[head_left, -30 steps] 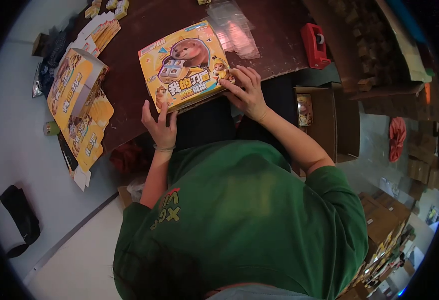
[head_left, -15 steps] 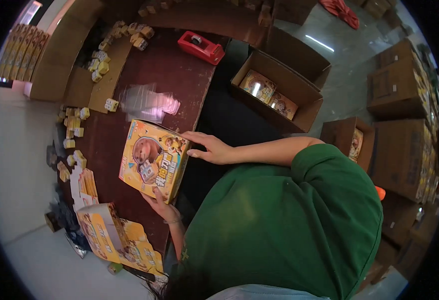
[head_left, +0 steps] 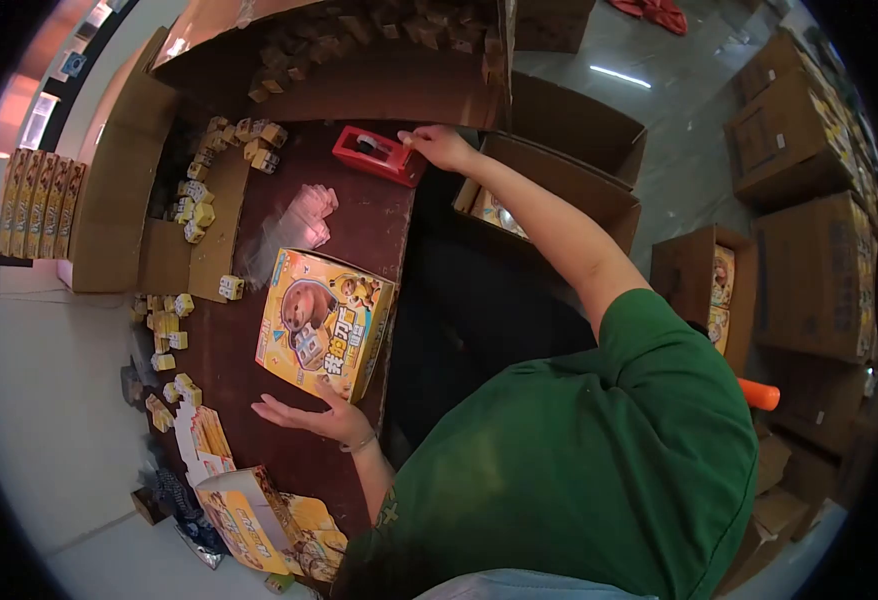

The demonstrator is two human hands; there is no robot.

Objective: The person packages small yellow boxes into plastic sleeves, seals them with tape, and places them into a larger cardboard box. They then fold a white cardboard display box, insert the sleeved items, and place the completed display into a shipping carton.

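Observation:
A yellow printed cardboard box (head_left: 324, 325) with a cartoon animal on its top lies on the dark red table. Beside its near lower edge is my left hand (head_left: 324, 415), palm turned up and fingers spread, with the thumb against or very close to the box. My right hand (head_left: 441, 148) reaches out to the red tape dispenser (head_left: 377, 157). Thumb and fingers come together at the dispenser's end; whatever is between them is too small to see. Clear plastic sheets or bags (head_left: 284, 235) lie just beyond the box.
Small yellow cube-shaped boxes (head_left: 196, 212) sit in and around a cardboard carton. An open display box (head_left: 244, 510) stands at the lower left. Next to the table, an open carton (head_left: 549, 185) holds printed boxes. Stacked cartons (head_left: 809, 270) stand at the right.
Both hands have let go of the yellow box, which now rests on the table. My right hand has moved away to the tape dispenser; my left has opened. The view has shifted.

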